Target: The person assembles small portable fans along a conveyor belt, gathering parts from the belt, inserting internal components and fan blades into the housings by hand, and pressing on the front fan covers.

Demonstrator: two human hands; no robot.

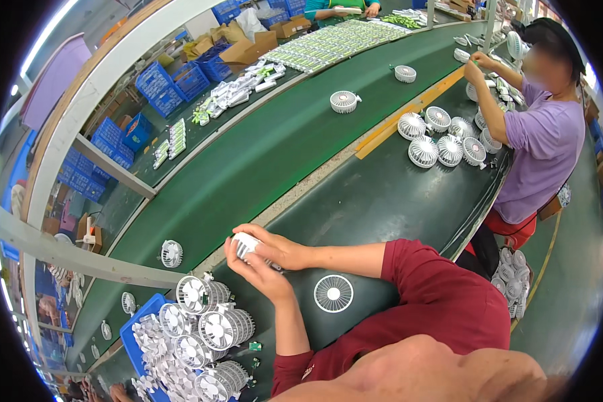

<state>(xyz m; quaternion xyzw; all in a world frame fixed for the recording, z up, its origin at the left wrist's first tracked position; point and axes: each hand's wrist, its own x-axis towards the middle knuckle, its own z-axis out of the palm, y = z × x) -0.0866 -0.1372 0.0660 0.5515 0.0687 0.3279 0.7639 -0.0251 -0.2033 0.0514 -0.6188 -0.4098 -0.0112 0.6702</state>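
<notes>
Above the green work table, near the conveyor edge, I hold a small white fan head (246, 245) between both hands. My left hand (261, 276) cups it from the near side with fingers curled. My right hand (283, 249) closes round its far side, and its thumb and fingers hide part of the piece. Just right of my hands, a round white fan grille (333, 293) lies flat on the table. To the left stand stacked white fan housings (222, 328) with blades showing inside. Small green circuit boards (255, 346) lie beside them.
A blue tray (128, 333) heaped with white fan blades (159, 352) sits at lower left. The green conveyor belt (248, 181) carries spaced fan heads (344, 102). At right, a co-worker in a purple shirt (543, 141) handles parts beside grouped fan heads (423, 152).
</notes>
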